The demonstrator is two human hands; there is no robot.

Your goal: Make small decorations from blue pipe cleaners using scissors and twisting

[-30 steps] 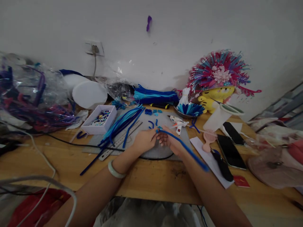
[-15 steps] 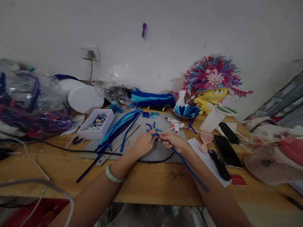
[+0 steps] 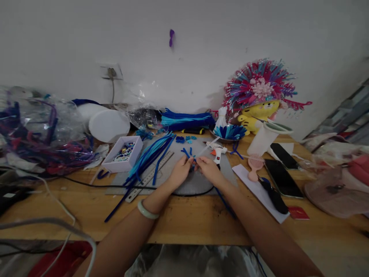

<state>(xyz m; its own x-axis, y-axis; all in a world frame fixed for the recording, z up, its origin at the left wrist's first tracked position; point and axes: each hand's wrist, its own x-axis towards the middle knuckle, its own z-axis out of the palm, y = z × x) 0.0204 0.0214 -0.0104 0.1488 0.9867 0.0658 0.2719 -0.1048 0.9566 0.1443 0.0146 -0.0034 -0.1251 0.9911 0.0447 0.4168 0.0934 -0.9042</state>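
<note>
Over the grey mat point(image 3: 190, 188), my left hand point(image 3: 182, 169) and my right hand point(image 3: 208, 168) meet, fingertips pinched on blue pipe cleaners point(image 3: 186, 152). Short blue ends stick up between the hands, while a long dark blue tail point(image 3: 225, 202) hangs below my right wrist. Just how the stems join is hidden by the fingers. A hot glue gun point(image 3: 217, 150) lies right of my right hand. Left of my left hand, loose blue and turquoise pipe cleaners point(image 3: 144, 159) lie across a steel ruler point(image 3: 150, 177). Small blue and turquoise flower-like pieces point(image 3: 186, 139) sit beyond the hands.
A white box of beads point(image 3: 122, 154) stands left. A bowl of blue pieces point(image 3: 229, 132) and a pink and blue headdress on a yellow plush point(image 3: 261, 92) are at back right. Phones point(image 3: 284, 177), a pink hairbrush point(image 3: 254, 167) and a black cable point(image 3: 109, 186) lie about.
The hands have stayed together, with the right hand turned and its fingers closer to the left. The long blue tail now hangs lower behind the right forearm. The whole view has shifted slightly.
</note>
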